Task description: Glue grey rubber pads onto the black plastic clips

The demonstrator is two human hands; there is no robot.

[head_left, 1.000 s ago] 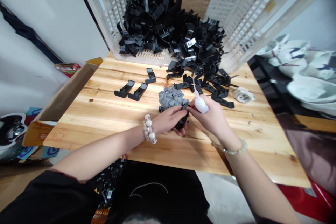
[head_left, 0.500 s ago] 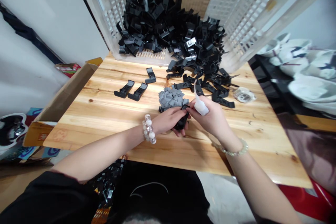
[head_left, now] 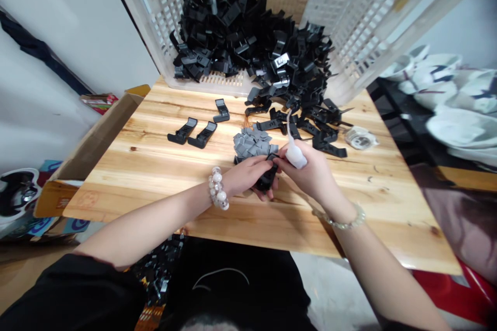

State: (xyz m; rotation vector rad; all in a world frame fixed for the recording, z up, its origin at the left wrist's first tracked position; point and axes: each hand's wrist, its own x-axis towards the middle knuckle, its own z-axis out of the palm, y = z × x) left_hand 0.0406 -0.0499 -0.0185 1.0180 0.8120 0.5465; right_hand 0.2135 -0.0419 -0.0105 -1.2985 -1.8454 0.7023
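The near edge of the bench [head_left: 233,227] was pale, smooth wood with visible grain, and a little inside this edge, near its middle, was the black part [head_left: 266,180]. The left hand [head_left: 246,176] held it, thumb above and fingers below. The part seemed to be thin moulded plastic, so I would judge it light, stiff and somewhat slippery; the grip would be best on its broad sides, with little force on the narrow ends, which might crack. The right hand [head_left: 310,168] was wrapped around a white bottle [head_left: 295,156] with its thin nozzle upward, while its fingertips met the end of the part. The bottle was probably soft to squeeze, thus better held lightly at the body. Just beyond the hands lay a heap of flat grey pieces [head_left: 252,143], probably light and easy to bend. Farther, toward the left edge, rested three black clips [head_left: 193,133], and toward the right edge a small clear packet [head_left: 361,138], its content unclear. At the far edge stood a white lattice crate [head_left: 361,26], from which a black pile [head_left: 233,41] spilled onto the wood. Outside the left edge was a cardboard box [head_left: 97,137]; beyond the right edge, white bowls [head_left: 462,129] stood on a dark shelf.
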